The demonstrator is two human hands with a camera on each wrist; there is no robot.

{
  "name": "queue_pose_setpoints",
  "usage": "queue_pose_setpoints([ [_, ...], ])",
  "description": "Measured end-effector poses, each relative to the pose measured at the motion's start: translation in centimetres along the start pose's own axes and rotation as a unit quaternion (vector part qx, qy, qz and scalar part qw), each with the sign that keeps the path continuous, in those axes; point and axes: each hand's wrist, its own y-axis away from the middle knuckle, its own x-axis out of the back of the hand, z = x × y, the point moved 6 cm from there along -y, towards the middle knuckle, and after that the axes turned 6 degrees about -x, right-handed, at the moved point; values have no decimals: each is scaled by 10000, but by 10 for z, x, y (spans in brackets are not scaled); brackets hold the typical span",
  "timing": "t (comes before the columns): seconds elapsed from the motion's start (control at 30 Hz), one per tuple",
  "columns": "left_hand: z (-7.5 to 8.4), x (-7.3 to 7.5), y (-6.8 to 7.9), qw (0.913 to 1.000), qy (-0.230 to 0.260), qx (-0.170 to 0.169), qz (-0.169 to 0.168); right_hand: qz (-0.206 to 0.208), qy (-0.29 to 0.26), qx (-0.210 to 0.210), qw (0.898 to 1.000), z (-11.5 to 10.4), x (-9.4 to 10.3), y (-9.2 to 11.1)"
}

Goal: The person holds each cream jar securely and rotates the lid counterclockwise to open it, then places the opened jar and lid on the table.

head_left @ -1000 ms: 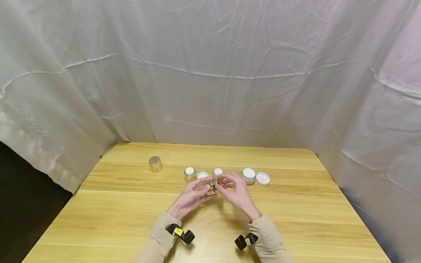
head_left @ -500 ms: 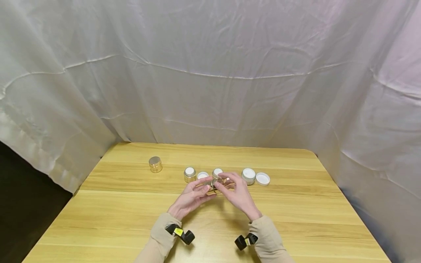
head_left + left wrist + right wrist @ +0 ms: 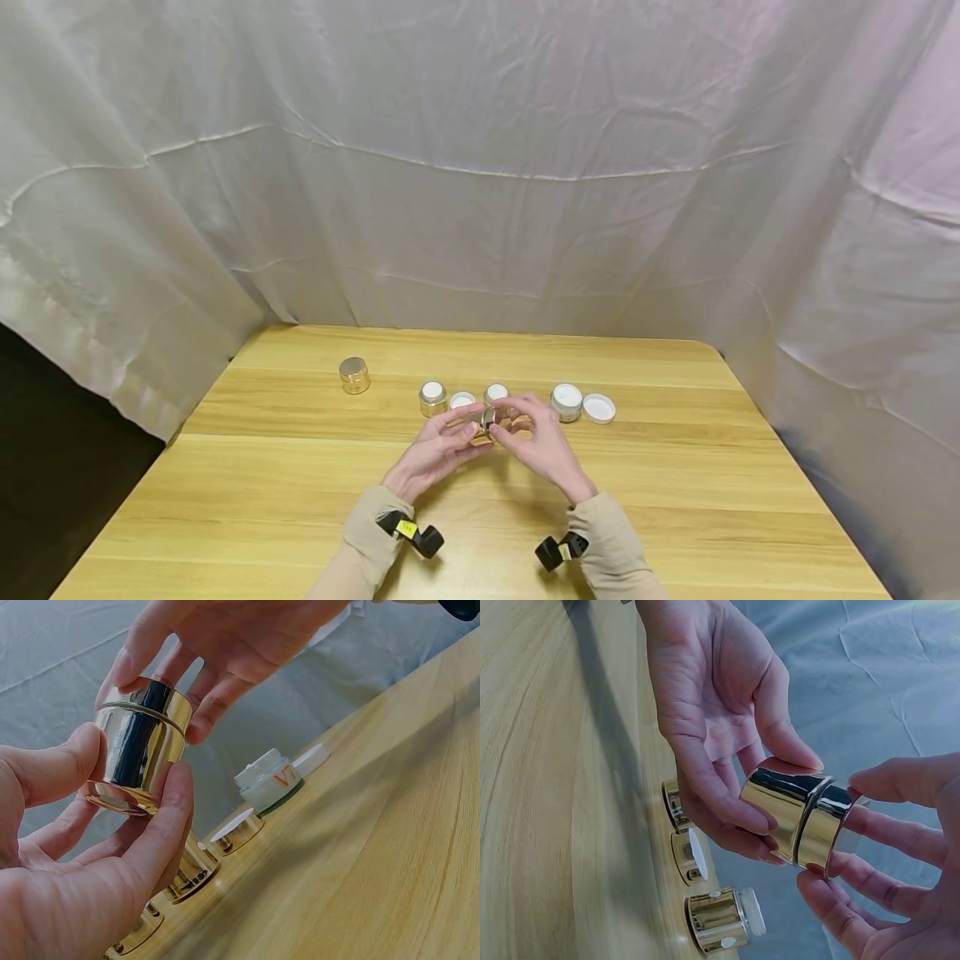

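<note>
Above the middle of the table, my left hand [image 3: 429, 460] grips the body of a shiny gold cosmetic jar [image 3: 127, 761], thumb on one side and fingers on the other. The fingers of my right hand [image 3: 547, 448] pinch the jar's gold lid [image 3: 827, 832] around its rim. The jar is tilted in the head view, its lid end toward the right hand. A thin seam separates lid and body, and the lid sits on the body. Behind the hands stand an open gold jar [image 3: 432, 406], an upturned lid [image 3: 462, 400] and another open gold jar [image 3: 497, 392], partly hidden by fingers.
A closed gold jar [image 3: 355, 379] stands at the back left of the wooden table [image 3: 262, 483]. To the right are an open glass jar [image 3: 274, 787] with orange lettering and a white upturned lid [image 3: 599, 408]. A pale curtain [image 3: 480, 233] surrounds the table.
The right fingers shift slightly around the lid, and the reflections on the gold change. Both hands otherwise stay in place, and the things on the table have not moved.
</note>
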Motion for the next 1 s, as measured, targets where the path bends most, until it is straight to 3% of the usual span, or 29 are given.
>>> queue_pose_setpoints([
  [0.33, -1, 1, 0, 10000, 17, -11, -66, 397, 130, -252, 9988, 3, 3, -1],
  [0.8, -1, 0, 0, 10000, -15, -25, -94, 64, 9, 273, 9996, -3, 1, 0],
  [1.0, 0, -1, 0, 9999, 30, -33, -116, 287, 258, -108, 9992, -1, 2, 0],
])
